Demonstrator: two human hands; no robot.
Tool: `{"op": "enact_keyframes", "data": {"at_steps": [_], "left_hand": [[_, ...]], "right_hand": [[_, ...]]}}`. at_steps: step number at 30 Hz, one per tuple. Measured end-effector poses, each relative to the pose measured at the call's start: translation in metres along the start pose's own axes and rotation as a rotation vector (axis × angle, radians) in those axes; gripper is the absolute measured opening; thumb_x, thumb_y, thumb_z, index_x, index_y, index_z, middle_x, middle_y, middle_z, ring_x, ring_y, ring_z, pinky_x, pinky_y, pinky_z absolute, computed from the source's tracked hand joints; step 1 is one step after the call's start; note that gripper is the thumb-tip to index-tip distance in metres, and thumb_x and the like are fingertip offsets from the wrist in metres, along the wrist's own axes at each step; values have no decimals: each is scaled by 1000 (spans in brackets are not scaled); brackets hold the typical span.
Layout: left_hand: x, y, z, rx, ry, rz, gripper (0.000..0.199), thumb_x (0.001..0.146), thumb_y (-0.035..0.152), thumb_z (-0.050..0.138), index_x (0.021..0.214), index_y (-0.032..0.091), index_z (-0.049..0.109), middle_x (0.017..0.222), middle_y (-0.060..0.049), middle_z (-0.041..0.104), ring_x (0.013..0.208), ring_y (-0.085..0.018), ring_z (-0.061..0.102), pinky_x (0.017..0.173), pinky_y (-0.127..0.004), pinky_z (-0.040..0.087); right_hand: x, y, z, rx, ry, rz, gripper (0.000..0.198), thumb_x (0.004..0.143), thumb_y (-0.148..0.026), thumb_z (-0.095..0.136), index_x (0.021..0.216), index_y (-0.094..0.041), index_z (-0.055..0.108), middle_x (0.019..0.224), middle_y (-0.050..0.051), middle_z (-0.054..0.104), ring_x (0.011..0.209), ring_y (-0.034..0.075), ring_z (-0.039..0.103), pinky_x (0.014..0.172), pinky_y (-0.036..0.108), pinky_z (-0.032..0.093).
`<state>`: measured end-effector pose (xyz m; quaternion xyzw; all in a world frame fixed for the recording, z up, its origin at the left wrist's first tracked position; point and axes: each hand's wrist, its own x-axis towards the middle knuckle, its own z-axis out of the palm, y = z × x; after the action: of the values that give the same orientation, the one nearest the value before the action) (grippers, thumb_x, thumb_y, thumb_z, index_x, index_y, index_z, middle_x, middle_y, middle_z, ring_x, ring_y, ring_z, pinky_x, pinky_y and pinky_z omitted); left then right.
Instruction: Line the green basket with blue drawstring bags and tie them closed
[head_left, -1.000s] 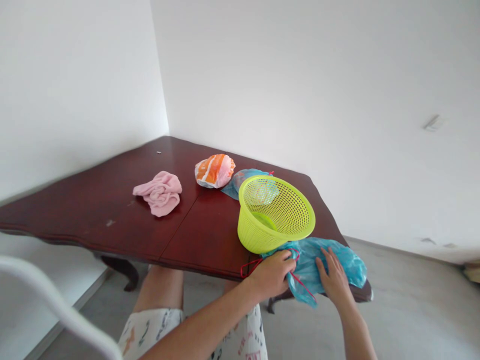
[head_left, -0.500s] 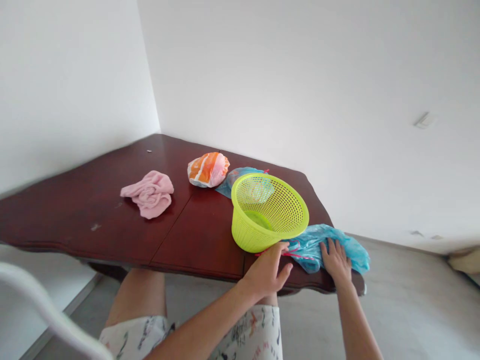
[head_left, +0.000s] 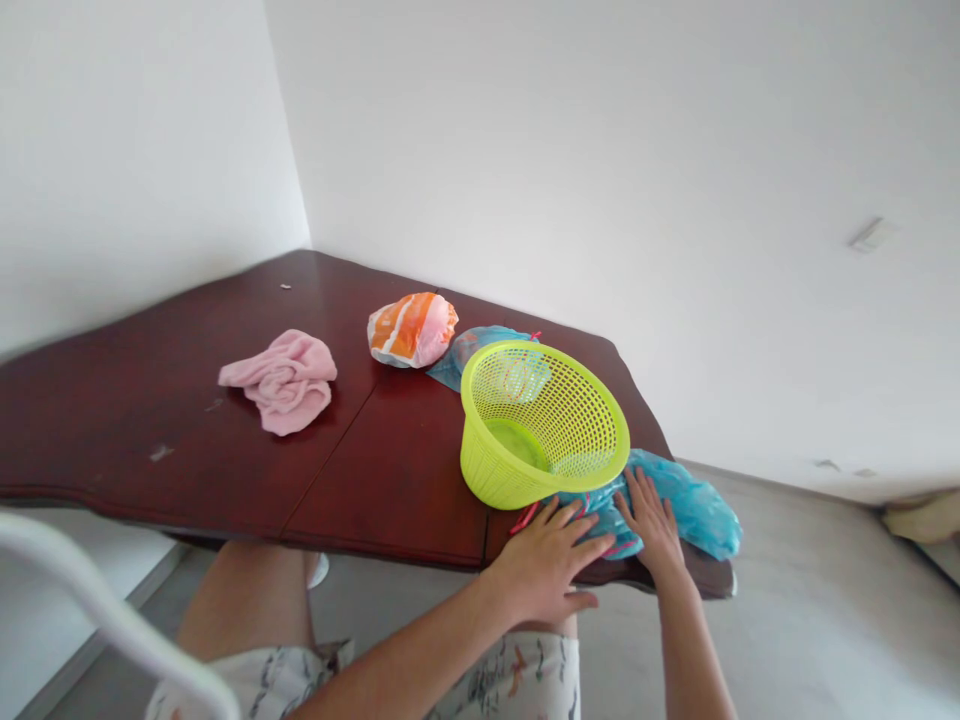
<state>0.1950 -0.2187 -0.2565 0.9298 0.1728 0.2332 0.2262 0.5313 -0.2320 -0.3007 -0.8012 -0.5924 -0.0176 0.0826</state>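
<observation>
A light-blue plastic bag (head_left: 694, 505) with pink-red drawstrings lies crumpled at the table's right end. My right hand (head_left: 651, 515) rests on it, fingers spread and flat. Beside it, my left hand (head_left: 551, 560) is open with fingers apart, over the near edge of the bag and just below the basket. A yellow-green mesh plastic basket (head_left: 495, 460) stands upright behind my left hand; its visible floor holds nothing. The basket's base partly hides the bag's left side.
A pink cloth (head_left: 289, 380) lies bunched on the dark red-brown wooden table (head_left: 390, 470). Behind the basket are an orange-and-white plastic bag with something pink inside (head_left: 412, 330) and another blue bag (head_left: 457, 355). White walls (head_left: 562, 200) border the far side.
My left hand has opened out, its fingers now spread over the bag's near left edge. My right hand has shifted slightly left on the bag. The view has shifted a little.
</observation>
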Motion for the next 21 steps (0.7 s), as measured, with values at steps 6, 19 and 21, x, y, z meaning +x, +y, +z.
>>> {"op": "enact_keyframes", "data": {"at_steps": [6,19,21], "left_hand": [[0,3,-5,55,43,-37,42,113,51,80,147,26,75,171,-12,66,164,-40,59,146,-64,40],[3,7,-3,57,127,-163,34,113,42,80,140,22,74,145,-14,72,139,-38,68,122,-57,61],[3,6,-2,64,119,-153,36,114,42,78,144,22,73,148,-14,72,140,-38,68,124,-59,60]], "right_hand": [[6,-8,-2,24,6,100,91,116,-74,25,194,-26,36,202,7,28,188,35,27,151,70,22],[3,-9,-1,134,109,90,90,116,-74,30,184,-21,54,194,12,45,182,40,39,149,73,27],[2,-9,-2,141,116,91,89,116,-73,30,183,-20,55,194,13,46,182,41,40,148,72,28]]}}
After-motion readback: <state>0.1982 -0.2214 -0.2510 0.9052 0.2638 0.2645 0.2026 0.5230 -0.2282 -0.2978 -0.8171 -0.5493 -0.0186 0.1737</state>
